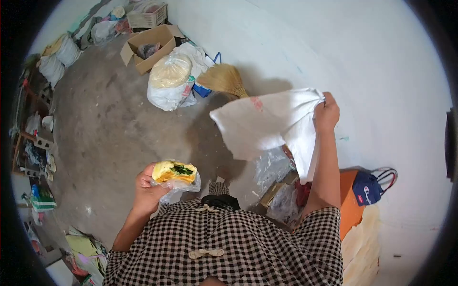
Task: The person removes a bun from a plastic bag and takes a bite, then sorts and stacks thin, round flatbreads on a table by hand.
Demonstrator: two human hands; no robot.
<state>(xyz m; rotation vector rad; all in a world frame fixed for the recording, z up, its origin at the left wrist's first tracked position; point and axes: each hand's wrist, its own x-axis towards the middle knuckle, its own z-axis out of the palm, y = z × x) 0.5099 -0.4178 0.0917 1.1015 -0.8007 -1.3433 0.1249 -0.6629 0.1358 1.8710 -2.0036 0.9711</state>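
Observation:
In my left hand (149, 189) is a bitten stuffed bun (174, 171) with a green filling, its lower part wrapped in a clear plastic bag (183, 185). The fingers close around it in front of my checked shirt. My right hand (327, 112) is raised on the right and grips a white cloth sack (267, 121) by one corner. The sack hangs out to the left, with faint red print near its upper edge. Behind the sack, a straw broom (223, 80) is partly covered.
A tied white sack (171, 81) and an open cardboard box (151, 46) stand along the wall. Plastic bags (285, 202) lie below my right arm. A navy bag (368, 188) sits on an orange surface (350, 202) at right. Shelves with clutter line the left side.

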